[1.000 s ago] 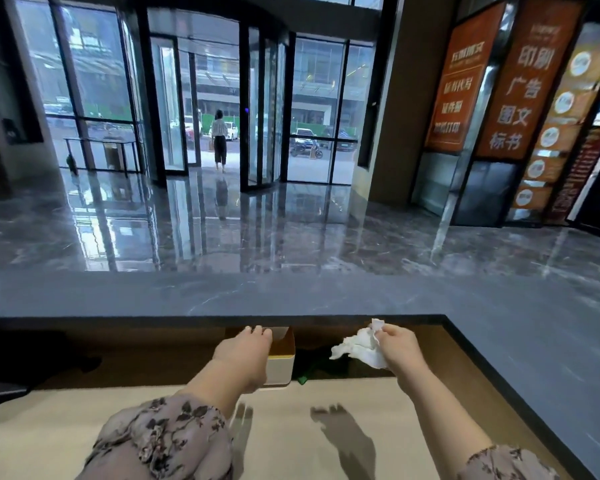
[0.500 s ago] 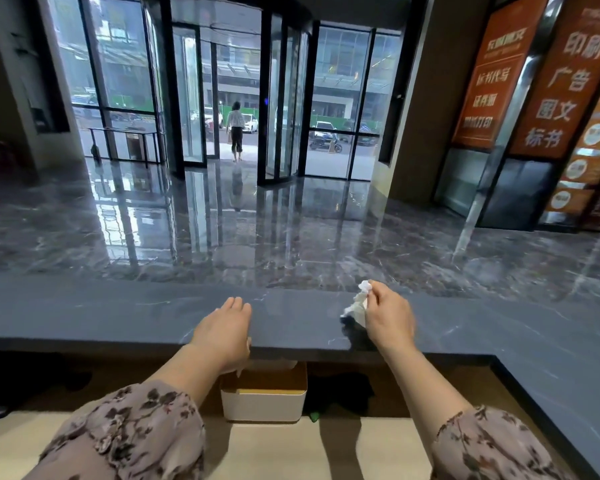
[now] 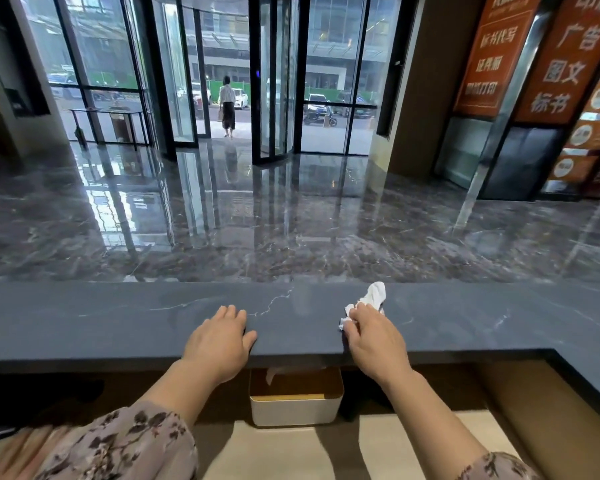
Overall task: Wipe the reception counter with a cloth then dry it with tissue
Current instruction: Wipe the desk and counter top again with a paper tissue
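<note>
Right hand (image 3: 373, 336) gripping tissue (image 3: 373, 296) on counter (image 3: 118, 317), left hand (image 3: 220, 336) flat

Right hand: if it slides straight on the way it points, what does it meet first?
Nothing, as far as this view shows. The right hand, gripping the tissue, points across the counter toward its far edge; that strip looks bare, with only the lobby floor beyond, apparently lower.

Open counter (image 3: 84, 323) both sides
Bare counter runs left of the left hand (image 3: 219, 344) and right of the right hand (image 3: 374, 341) gripping tissue (image 3: 374, 294); a box (image 3: 295, 410) stands under the ledge.
</note>
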Tool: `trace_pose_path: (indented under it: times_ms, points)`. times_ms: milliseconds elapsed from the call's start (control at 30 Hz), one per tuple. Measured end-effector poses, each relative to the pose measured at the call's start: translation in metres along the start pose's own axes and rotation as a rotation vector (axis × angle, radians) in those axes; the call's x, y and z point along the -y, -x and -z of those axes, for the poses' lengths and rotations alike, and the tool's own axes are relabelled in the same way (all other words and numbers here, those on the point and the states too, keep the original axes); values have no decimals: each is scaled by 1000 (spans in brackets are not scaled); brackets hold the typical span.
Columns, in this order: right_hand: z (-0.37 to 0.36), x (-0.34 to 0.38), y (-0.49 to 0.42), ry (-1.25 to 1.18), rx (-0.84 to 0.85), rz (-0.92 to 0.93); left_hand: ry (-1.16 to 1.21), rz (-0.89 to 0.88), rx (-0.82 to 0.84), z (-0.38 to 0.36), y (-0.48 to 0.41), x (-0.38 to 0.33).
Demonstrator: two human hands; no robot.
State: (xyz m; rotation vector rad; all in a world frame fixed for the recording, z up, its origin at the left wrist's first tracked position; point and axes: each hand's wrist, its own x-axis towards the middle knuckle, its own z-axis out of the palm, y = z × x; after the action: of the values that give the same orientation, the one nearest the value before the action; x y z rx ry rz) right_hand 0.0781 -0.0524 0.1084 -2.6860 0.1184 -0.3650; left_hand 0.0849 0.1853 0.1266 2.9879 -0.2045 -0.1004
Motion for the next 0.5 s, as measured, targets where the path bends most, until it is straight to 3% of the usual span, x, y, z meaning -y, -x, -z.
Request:
trace_pose_path:
  times_ms: [100,300,500]
  points:
    - [10,0,-13,-75,68,-109,-2,-4,13,-4,-4,3]
    - [-4,8,-10,268,-75,-132,1,-7,55,-1,-9,5]
    - [-22,25,-10,160,-164,-327,-27,-13,33,-7,-10,5]
